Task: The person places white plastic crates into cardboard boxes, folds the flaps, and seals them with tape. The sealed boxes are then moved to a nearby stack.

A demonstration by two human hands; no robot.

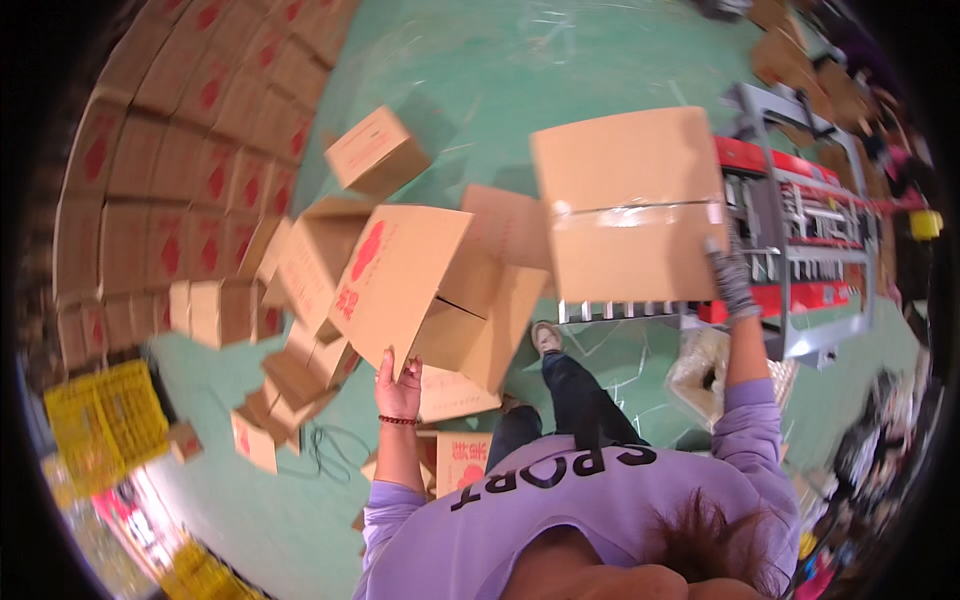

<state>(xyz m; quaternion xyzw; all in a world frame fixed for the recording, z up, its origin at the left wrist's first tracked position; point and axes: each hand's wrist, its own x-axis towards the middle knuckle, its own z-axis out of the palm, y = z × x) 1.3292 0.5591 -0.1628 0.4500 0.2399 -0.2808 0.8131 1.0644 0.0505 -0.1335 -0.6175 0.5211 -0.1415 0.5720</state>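
Note:
My left hand [399, 382], bare with a beaded bracelet on the wrist, grips the lower edge of an open cardboard carton [401, 281] with red printing. The carton's open end faces right, and its inside shows. My right hand [731, 281], in a grey knitted glove, lies against the right side of a second carton [630, 255]. Clear tape crosses the seam of that carton's closed face, which is turned up to the camera. Its far side and what bears its weight are hidden.
Several cartons [379, 154] lie loose on the green floor. A tall stack of printed cartons [176, 165] stands at left, with yellow plastic crates [109, 424] below it. At right is a grey and red metal machine with rollers [795, 225], near a roll of plastic wrap [697, 375].

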